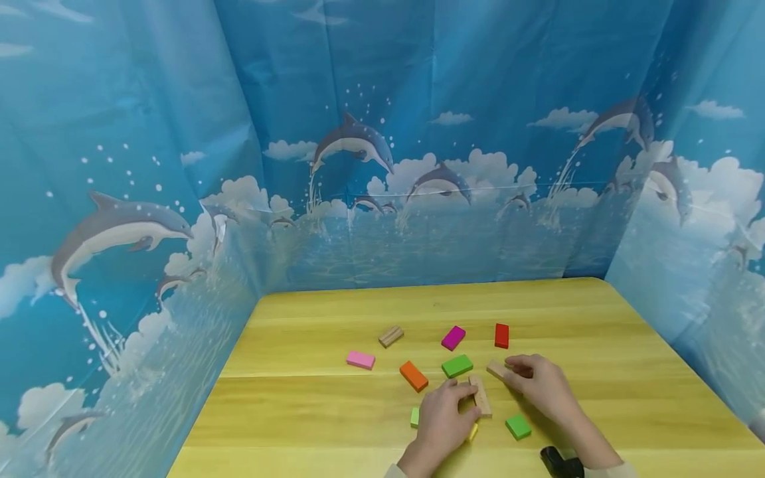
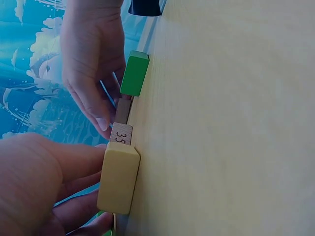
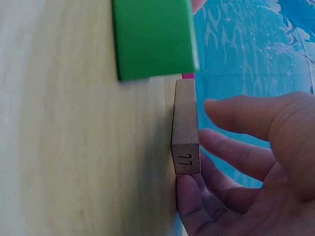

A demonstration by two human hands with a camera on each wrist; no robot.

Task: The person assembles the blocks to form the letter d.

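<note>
My left hand [image 1: 442, 415] holds a plain wooden block [image 1: 480, 396], thumb near one end and fingers along it. In the left wrist view that block's end [image 2: 121, 132] is marked 35, and a pale yellow block [image 2: 118, 178] hides part of the hand. My right hand [image 1: 545, 387] touches another wooden block [image 1: 497, 370], marked 77 on its end [image 3: 186, 160]. A fingertip meets that end, while the thumb [image 3: 231, 114] stands apart, a little above the block. A green block [image 1: 518, 426] lies between the forearms.
Farther back on the yellow table [image 1: 287, 425] lie an orange block [image 1: 414, 376], a green block [image 1: 457, 366], a pink one [image 1: 361, 360], a magenta one [image 1: 453, 338], a red one [image 1: 502, 336] and a wooden one [image 1: 391, 336]. Dolphin-print sheeting [image 1: 382, 252] surrounds the table.
</note>
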